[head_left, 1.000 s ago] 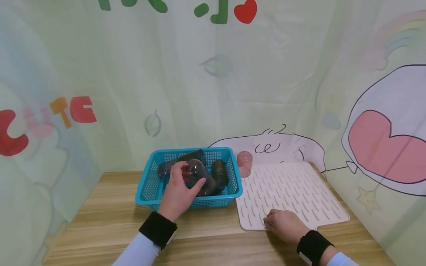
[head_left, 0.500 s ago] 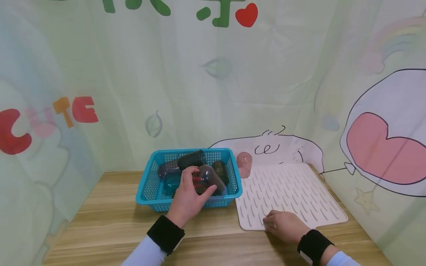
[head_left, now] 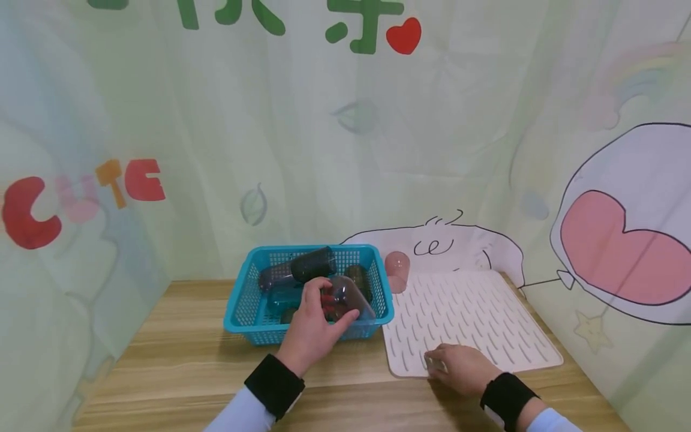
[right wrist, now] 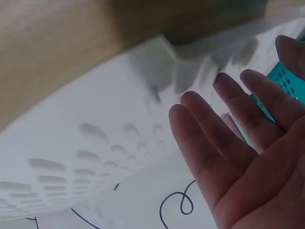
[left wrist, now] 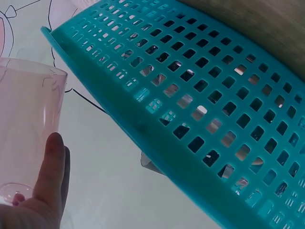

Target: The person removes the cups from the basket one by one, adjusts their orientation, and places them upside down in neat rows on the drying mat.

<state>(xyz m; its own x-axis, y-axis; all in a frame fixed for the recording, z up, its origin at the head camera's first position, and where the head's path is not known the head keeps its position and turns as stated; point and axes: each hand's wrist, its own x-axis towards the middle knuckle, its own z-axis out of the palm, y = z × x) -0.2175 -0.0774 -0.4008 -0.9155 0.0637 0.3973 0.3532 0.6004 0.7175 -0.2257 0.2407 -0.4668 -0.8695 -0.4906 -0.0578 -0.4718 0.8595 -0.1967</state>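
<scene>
My left hand (head_left: 310, 330) grips a clear, faintly pink plastic cup (head_left: 353, 297) over the front right part of a blue perforated basket (head_left: 231, 312). In the left wrist view that cup (left wrist: 28, 114) shows beside the basket's rim, a thumb along its side. Other see-through cups lie in the basket: a dark one (head_left: 314, 264) on top at the back, a purplish one (head_left: 275, 275), and a teal one (head_left: 283, 298). My right hand (head_left: 464, 367) rests at the near edge of a white ridged mat (head_left: 475, 318); its fingers (right wrist: 195, 138) hold nothing in the right wrist view.
A pink see-through cup (head_left: 397, 267) stands upside down at the mat's back left corner, close to the basket. Basket and mat sit side by side on a wooden table (head_left: 189, 372). A printed curtain (head_left: 302, 150) hangs behind and at both sides.
My left hand has moved right across the basket with the cup, uncovering the teal cup. My right hand has stayed at the mat's edge. The head view has tilted slightly upward.
</scene>
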